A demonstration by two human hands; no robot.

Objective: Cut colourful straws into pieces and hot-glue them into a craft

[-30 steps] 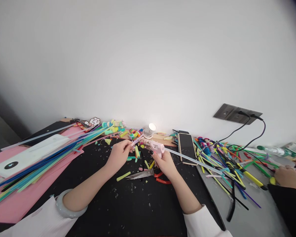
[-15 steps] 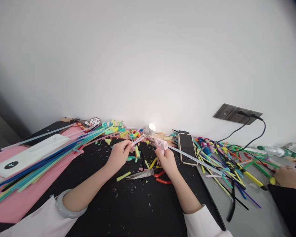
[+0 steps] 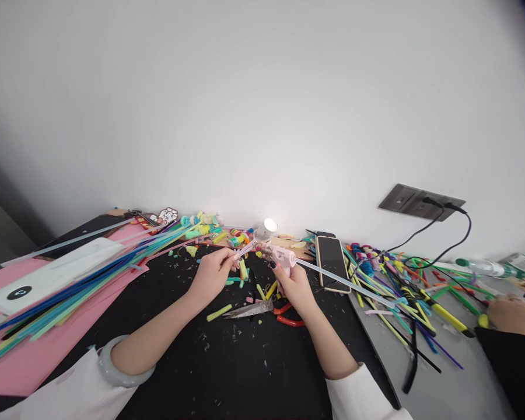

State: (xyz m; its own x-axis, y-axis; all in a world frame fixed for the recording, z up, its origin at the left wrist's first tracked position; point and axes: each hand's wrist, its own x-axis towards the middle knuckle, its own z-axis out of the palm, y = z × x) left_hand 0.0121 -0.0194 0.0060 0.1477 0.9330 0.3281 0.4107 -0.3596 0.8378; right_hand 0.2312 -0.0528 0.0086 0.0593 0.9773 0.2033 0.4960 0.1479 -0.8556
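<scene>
My right hand [image 3: 294, 284] is wrapped round a pale pink glue gun [image 3: 284, 255], with a long translucent glue stick [image 3: 345, 283] running out of its back to the right. The gun's nozzle points left toward a thin pale pink-lilac pipe cleaner piece [image 3: 245, 249]. That piece is pinched between the fingers of my left hand [image 3: 214, 271]. Nozzle and piece are close together; whether they touch I cannot make out. Below the hands, scissors [image 3: 249, 309] with red handles lie on the black mat [image 3: 245, 367] among cut green and yellow pipe cleaner bits [image 3: 219, 312].
A lit white lamp [image 3: 266, 229] stands by the wall. Right of my hands lie a phone [image 3: 332, 262], scattered pipe cleaners and yellow-black pliers [image 3: 441, 315]. Another person's hand [image 3: 511, 315] is at far right. On the left, a white power bank [image 3: 56, 274] and pipe cleaners rest on pink sheets [image 3: 61, 350].
The glue gun has shifted very slightly and tilts a little differently in my right hand. My left hand stays nearly still with the pipe cleaner piece.
</scene>
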